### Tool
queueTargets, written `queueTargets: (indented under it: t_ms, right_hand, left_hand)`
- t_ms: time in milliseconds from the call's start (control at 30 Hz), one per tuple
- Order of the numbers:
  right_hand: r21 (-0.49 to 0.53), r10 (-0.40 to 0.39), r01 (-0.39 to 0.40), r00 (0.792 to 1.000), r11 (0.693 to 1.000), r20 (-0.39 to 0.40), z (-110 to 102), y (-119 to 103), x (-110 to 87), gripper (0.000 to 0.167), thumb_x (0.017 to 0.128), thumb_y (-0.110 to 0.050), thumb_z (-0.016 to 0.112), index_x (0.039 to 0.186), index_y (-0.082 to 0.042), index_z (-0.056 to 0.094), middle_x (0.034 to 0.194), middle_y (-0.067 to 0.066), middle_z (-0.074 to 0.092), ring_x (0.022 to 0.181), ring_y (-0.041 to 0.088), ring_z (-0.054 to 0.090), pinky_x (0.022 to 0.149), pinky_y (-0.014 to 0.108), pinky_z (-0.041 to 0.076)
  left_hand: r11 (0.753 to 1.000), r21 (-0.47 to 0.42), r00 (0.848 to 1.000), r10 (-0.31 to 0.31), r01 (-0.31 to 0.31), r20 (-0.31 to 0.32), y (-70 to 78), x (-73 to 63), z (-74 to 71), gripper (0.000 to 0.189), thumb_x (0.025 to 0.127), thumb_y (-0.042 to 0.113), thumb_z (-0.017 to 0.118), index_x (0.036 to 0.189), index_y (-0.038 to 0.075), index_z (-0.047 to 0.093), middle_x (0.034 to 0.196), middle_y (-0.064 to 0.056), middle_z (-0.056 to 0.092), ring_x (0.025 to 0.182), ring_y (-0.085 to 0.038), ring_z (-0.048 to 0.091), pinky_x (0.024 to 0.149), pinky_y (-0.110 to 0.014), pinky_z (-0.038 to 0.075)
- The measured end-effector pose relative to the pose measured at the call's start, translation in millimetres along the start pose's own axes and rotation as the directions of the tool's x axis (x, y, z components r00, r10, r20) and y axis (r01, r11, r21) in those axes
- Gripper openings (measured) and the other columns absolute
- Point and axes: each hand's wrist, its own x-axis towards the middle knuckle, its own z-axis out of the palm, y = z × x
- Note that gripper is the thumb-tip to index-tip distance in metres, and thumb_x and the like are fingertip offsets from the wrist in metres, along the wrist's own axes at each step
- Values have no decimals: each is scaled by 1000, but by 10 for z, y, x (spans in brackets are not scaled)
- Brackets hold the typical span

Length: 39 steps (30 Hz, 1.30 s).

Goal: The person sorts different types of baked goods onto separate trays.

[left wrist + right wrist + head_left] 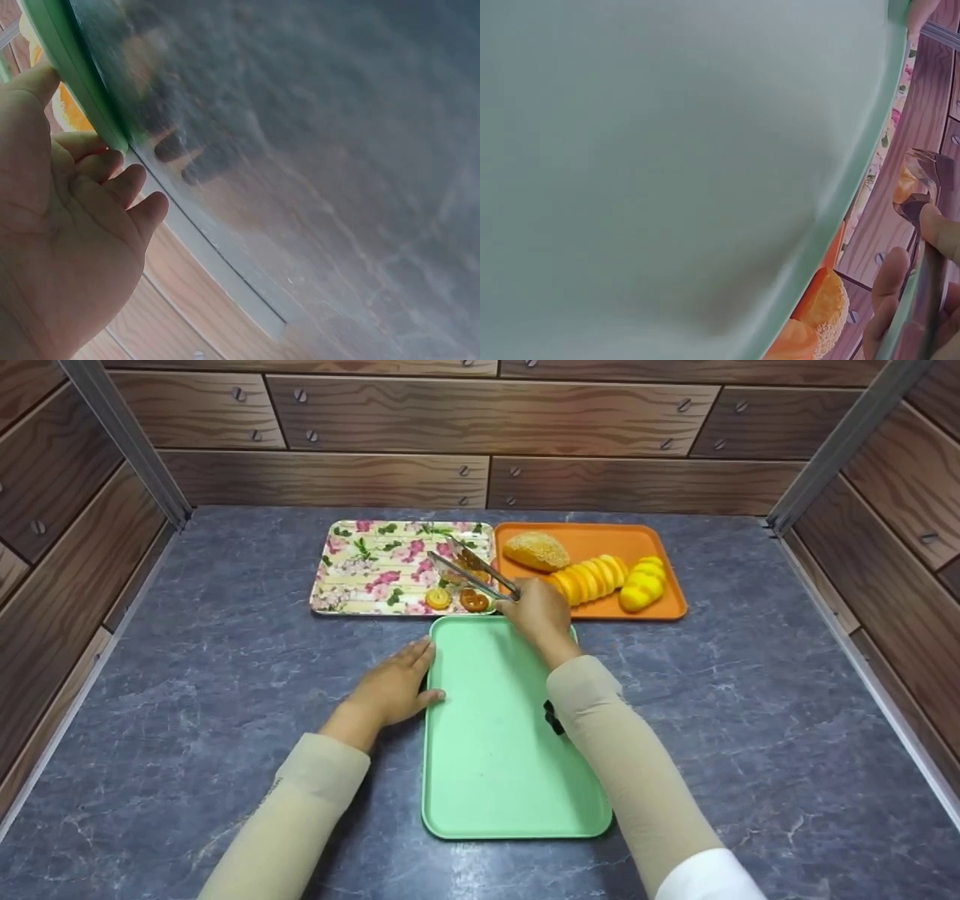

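My right hand (538,611) grips metal tongs (466,577), held over the right end of a floral tray (352,585). Between the tong tips in the right wrist view is an orange-brown piece of food (905,184); I cannot tell its kind. Beneath the tongs on the floral tray lie a brown pretzel (473,600), a round yellow cookie (438,599) and other brown pieces partly hidden by the tongs. My left hand (394,686) touches the left edge of a green tray (491,765), fingers extended along its rim and thumb on top.
An orange tray (667,606) adjoins the floral one, bearing a seeded bun (536,551), a sliced yellow-orange loaf (592,579) and a bumpy yellow bread (643,585). Wood-patterned walls (495,416) enclose the dark marbled table (225,660). A small black object (553,718) shows beside the right sleeve.
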Motion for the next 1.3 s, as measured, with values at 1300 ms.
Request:
queueTargets:
  t_ms: [1300]
  right_hand:
    - [-35, 43, -42, 999, 998, 21, 200, -53, -2, 30, 86, -41, 70, 93, -13, 65, 82, 4, 62, 71, 24, 56, 59, 37, 44]
  left_hand:
    - [1000, -6, 1000, -6, 6, 3, 3, -12, -7, 78, 96, 47, 51, 152, 5, 17, 158, -10, 10, 142, -31, 14, 114, -45, 18]
